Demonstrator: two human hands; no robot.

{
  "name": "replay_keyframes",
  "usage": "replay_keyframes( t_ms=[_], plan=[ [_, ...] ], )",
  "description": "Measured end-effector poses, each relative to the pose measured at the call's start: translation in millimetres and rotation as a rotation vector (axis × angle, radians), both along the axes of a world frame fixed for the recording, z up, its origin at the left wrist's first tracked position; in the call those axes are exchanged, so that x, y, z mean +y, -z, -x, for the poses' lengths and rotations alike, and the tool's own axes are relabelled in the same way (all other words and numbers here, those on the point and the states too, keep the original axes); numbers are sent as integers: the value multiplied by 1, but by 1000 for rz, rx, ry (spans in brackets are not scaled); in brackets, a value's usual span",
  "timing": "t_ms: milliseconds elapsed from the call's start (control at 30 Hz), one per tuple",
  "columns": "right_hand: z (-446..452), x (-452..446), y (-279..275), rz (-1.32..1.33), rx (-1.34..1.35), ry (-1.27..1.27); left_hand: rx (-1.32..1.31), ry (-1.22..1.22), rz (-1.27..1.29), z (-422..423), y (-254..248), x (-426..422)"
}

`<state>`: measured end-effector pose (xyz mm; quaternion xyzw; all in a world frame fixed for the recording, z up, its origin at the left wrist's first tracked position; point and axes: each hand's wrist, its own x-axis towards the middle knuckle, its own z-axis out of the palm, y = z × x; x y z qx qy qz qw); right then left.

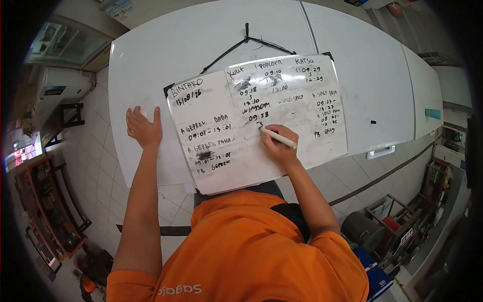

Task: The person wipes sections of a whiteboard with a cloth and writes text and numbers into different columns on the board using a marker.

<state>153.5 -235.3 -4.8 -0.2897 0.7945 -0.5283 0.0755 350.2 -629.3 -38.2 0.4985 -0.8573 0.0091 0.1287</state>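
Note:
A small whiteboard [221, 176] with black handwriting and a black hanging cord [225, 54] lies tilted on a white tabletop. My right hand [279, 145] is closed around a white marker [279, 137], whose tip touches the board just under "09:58". To the left of the board, my left hand [144, 126] lies on the tabletop with its fingers apart and nothing in it. Dark smudges show among the written times.
The white tabletop [141, 65] spreads around the board. A black cap [373, 122] and a teal cylinder [432, 113] lie to the right. Shelves [50, 201] stand at the left. At the lower right are a dark bin [359, 229] and a metal rack.

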Motion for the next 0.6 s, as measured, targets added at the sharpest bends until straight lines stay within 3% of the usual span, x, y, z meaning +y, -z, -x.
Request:
replay_keyframes(
  t_ms=[600],
  plan=[
    [-17, 2, 9, 42, 74, -36, -16, -7, -17, 0, 0, 0]
  ],
)
